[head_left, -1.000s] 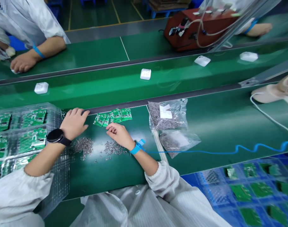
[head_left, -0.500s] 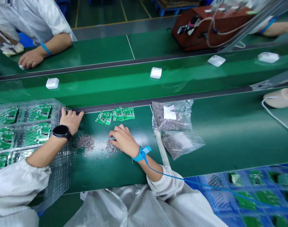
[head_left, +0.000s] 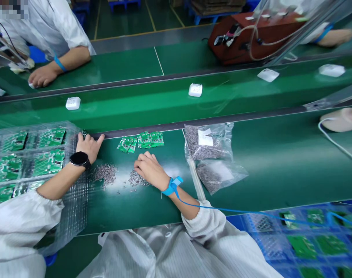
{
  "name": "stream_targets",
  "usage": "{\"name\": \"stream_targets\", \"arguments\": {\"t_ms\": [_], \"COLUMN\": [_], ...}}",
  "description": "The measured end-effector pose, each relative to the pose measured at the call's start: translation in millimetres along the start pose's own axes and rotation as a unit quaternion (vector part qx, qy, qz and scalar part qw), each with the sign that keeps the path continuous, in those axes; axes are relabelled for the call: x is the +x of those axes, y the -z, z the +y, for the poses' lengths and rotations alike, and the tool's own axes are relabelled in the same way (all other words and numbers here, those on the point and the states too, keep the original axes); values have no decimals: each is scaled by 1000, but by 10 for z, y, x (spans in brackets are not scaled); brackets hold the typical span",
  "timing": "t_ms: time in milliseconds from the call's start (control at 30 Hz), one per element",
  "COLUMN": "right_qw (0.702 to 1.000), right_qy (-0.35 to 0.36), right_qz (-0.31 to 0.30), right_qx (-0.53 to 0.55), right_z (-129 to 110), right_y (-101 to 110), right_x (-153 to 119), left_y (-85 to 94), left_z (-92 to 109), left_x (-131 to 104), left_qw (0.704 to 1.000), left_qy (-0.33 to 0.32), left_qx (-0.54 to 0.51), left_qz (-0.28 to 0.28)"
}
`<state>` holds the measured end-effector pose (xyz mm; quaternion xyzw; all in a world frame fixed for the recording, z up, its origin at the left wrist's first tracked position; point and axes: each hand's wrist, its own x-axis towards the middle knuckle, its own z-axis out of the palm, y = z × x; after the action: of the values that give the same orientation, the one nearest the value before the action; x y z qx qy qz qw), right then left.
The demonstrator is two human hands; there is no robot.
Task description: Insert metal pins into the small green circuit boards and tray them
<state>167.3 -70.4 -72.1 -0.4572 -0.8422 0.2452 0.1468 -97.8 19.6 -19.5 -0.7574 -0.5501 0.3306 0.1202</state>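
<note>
My left hand [head_left: 89, 147], with a black watch at the wrist, rests by the tray's right edge. Its fingers are spread, thumb out, and the fingertips reach a small green part [head_left: 83, 132] that they mostly hide. Over a small pile of tiny metal-legged components [head_left: 136, 178] is my right hand [head_left: 150, 170], wearing a blue wrist strap. Its thumb and fingers are pinched together; anything between them is too small to make out. A second, larger component pile [head_left: 105, 173] lies between the hands. Several green circuit boards [head_left: 150, 139] lie flat beyond my right hand.
At left stands a clear plastic tray [head_left: 81, 208] of circuit boards. Two bags of components [head_left: 206, 148] lie right of my right hand. White blocks [head_left: 195, 90] sit on the green conveyor [head_left: 129, 104]. Across it, a co-worker's hand [head_left: 43, 76] rests. Blue trays [head_left: 268, 247] are lower right.
My right thumb and fingers have closed together over the component pile. My left hand has stayed by the tray. The white blocks on the conveyor have shifted right.
</note>
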Motion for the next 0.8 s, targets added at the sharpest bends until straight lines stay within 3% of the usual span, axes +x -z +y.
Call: {"name": "stream_targets", "arguments": {"t_ms": [167,300,400,467,567,633,667,700,800], "right_qw": [983,940,904,895,917,927,926,920,882], "right_qy": [38,-17,-46,-49,-17,11,17,17,-9], "right_qz": [86,140,133,127,155,178,180,176,166], "right_qx": [160,312,404,425,368,330,331,348,440], "right_z": [12,27,47,60,69,63,57,50,29], "right_y": [29,66,55,34,7,2,5,9,22], "right_x": [53,74,75,75,76,76,74,72,64], "left_y": [107,221,351,455,603,668,685,692,661], "left_z": [38,36,91,163,285,355,385,412,477], "left_x": [-32,-122,-210,-247,-251,-232,-221,-212,-199], "left_qw": [1000,999,996,990,964,915,873,817,608], "left_qy": [1,-1,-10,-15,-6,-5,-10,-16,-1], "left_qx": [-10,-36,-69,-116,-249,-387,-473,-566,-793], "left_qz": [5,17,62,77,91,112,114,105,32]}}
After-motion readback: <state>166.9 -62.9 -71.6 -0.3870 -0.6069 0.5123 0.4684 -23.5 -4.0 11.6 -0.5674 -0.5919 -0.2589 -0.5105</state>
